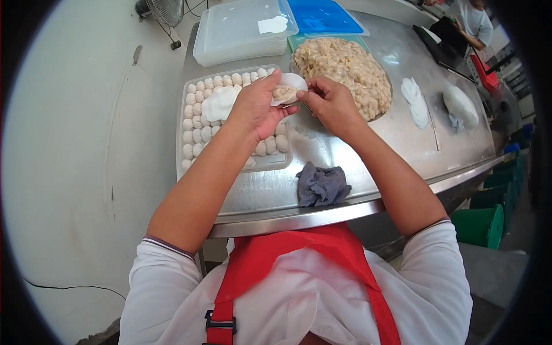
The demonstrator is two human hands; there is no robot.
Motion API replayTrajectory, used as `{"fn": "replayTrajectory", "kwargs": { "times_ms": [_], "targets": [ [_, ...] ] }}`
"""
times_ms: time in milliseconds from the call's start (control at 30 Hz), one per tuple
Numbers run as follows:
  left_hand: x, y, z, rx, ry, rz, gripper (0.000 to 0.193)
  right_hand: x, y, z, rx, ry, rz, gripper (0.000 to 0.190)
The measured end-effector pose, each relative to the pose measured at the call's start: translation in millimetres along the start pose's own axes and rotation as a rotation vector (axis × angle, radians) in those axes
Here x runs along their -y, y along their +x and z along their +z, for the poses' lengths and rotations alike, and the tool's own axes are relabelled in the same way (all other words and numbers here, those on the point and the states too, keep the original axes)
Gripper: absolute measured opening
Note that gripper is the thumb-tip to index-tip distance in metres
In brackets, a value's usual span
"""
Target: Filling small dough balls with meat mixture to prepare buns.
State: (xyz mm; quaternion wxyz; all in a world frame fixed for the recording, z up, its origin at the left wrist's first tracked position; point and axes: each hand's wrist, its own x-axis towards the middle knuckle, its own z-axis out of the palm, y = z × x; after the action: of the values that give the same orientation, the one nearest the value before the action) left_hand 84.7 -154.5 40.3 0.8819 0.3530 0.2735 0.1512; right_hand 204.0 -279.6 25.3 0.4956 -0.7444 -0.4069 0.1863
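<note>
My left hand [256,103] cups a round white dough wrapper [296,80] with a lump of pale meat filling [283,93] on it. At the wrapper's right edge, the thumb and fingers of my right hand [332,101] pinch it. Under my left hand and forearm lies a clear plastic tray [278,162] with rows of white dumplings [188,112], some of them hidden by the arm. A loose pile of white wrappers [218,104] rests on those dumplings. Just beyond my right hand, a large mound of chunky filling [340,71] heaps above its bowl, whose rim is mostly covered.
Stacked clear containers [241,47] and a blue lid [325,17] stand at the back. A grey cloth [322,185] lies near the steel table's front edge [302,222]. Rightward are more wrappers [414,102], a thin stick [432,125] and a white bundle [460,105]. Another person [470,21] is at far right.
</note>
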Motion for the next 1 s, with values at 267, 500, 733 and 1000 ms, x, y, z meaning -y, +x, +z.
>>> {"fn": "replayTrajectory", "kwargs": {
  "times_ms": [267,500,733,1000],
  "targets": [
    [5,5,-3,-0.009,0.199,-0.027,0.028,-11,2,-3,0.066,-0.191,-0.255,0.016],
    [4,8,-9,0.055,0.306,-0.056,0.027,-9,3,-3,0.119,0.094,-0.013,0.014],
    [1,5,-7,0.024,0.295,-0.047,0.027,-7,4,-7,0.179,-0.032,-0.031,0.014],
    [0,0,-4,0.080,0.432,-0.063,0.031,-10,3,-3,0.114,0.039,-0.054,0.016]
  ]
}}
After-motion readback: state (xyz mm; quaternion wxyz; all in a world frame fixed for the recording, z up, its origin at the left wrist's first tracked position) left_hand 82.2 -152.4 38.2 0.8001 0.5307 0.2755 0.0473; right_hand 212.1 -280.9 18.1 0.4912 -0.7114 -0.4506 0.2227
